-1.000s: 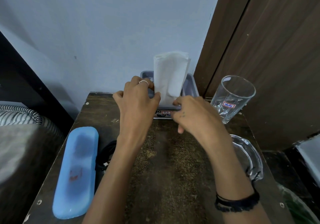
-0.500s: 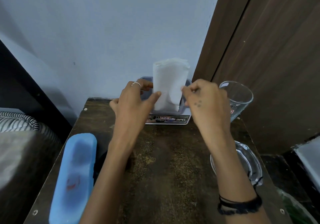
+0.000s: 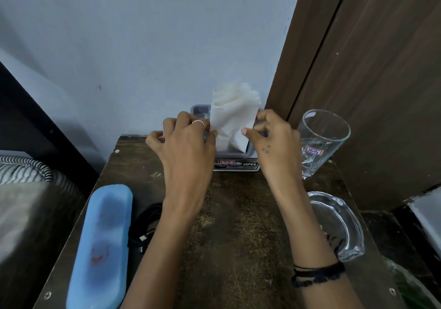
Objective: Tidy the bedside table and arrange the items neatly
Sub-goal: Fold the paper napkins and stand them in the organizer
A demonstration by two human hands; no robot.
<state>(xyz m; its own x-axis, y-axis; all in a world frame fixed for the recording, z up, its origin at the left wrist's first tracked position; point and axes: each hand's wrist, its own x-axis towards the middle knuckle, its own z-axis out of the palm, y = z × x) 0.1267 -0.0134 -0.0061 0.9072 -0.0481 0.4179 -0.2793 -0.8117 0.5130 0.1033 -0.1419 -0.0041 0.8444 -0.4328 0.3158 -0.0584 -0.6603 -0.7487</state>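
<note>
A stack of white paper napkins (image 3: 232, 120) stands upright in a grey napkin holder (image 3: 238, 160) at the back of the dark wooden bedside table (image 3: 238, 225), against the wall. My left hand (image 3: 183, 146) pinches the napkins' left edge with thumb and fingers. My right hand (image 3: 274, 141) pinches their right edge, its fingers curled. A tall empty drinking glass (image 3: 322, 139) stands just right of my right hand. A glass ashtray (image 3: 338, 222) lies at the table's right edge, partly behind my right forearm.
A long blue case (image 3: 102, 244) lies along the table's left side, with a black cable (image 3: 145, 225) beside it. A striped cloth (image 3: 23, 170) lies on the left, off the table. A brown wooden panel (image 3: 370, 70) rises at the right.
The view has shifted closer and lower. My right hand moved up from the holder's front to the napkins' right side. The napkins' top now looks fanned and ruffled instead of flat.
</note>
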